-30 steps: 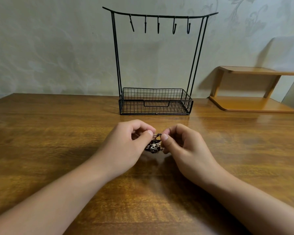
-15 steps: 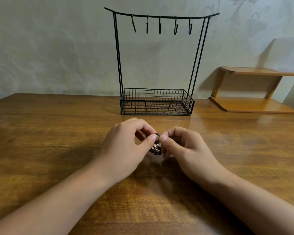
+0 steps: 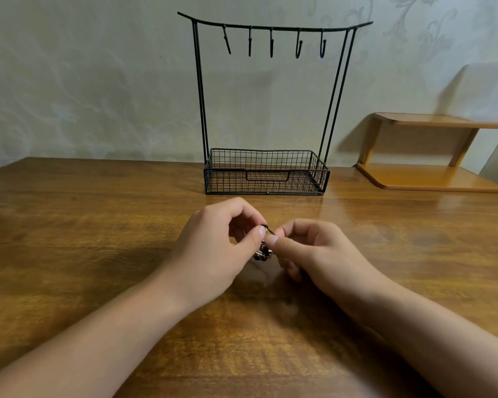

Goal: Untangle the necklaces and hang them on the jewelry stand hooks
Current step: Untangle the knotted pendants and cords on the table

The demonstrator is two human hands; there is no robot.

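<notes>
A small dark tangle of necklaces [image 3: 262, 251] hangs between my two hands just above the wooden table [image 3: 98, 239]. My left hand [image 3: 216, 242] pinches a strand of it with thumb and forefinger at the top. My right hand [image 3: 308, 251] pinches the tangle from the right side, thumb tip against it. Most of the chains are hidden by my fingers. Behind them stands the black wire jewelry stand [image 3: 266, 170] with several bare hooks [image 3: 271, 43] along its top bar and a mesh basket at its base.
A small wooden two-tier shelf [image 3: 431, 173] sits at the back right against the pale patterned wall. The stand's basket is close behind my hands.
My hands have lifted slightly and my left thumb now pulls a strand upward out of the tangle. The view has tilted down a little.
</notes>
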